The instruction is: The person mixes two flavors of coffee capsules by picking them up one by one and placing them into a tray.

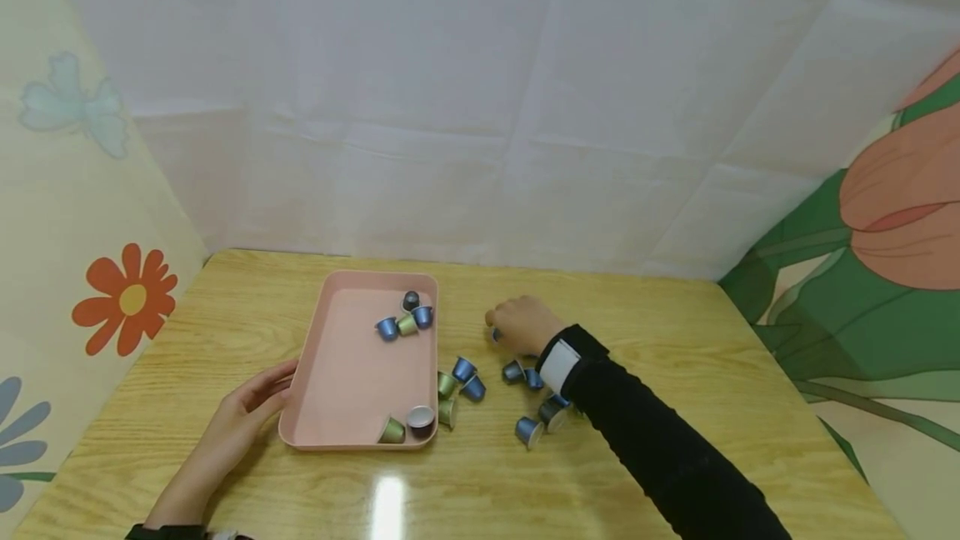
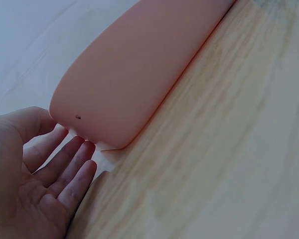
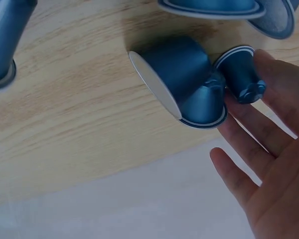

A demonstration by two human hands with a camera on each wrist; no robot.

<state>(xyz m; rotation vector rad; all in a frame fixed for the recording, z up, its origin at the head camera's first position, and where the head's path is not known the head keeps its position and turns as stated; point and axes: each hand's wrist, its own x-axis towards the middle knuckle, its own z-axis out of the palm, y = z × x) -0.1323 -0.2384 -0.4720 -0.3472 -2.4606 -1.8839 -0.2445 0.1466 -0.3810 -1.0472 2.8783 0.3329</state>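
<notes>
My left hand rests against the left side of the pink tray, its fingers loosely extended. In the left wrist view, thumb and fingertips touch the tray's outer wall near a corner. My right hand is low over the table, right of the tray. In the right wrist view its thumb and fingers pinch a small blue coffee capsule. Two other blue capsules, one upright and one on its side, sit beside it. In the head view that hand mostly hides the capsules there.
Inside the tray lie blue capsules, green capsules and dark ones. Green capsules and blue ones lie along its right side. More capsules are scattered by the right wrist. A white cloth hangs behind the table.
</notes>
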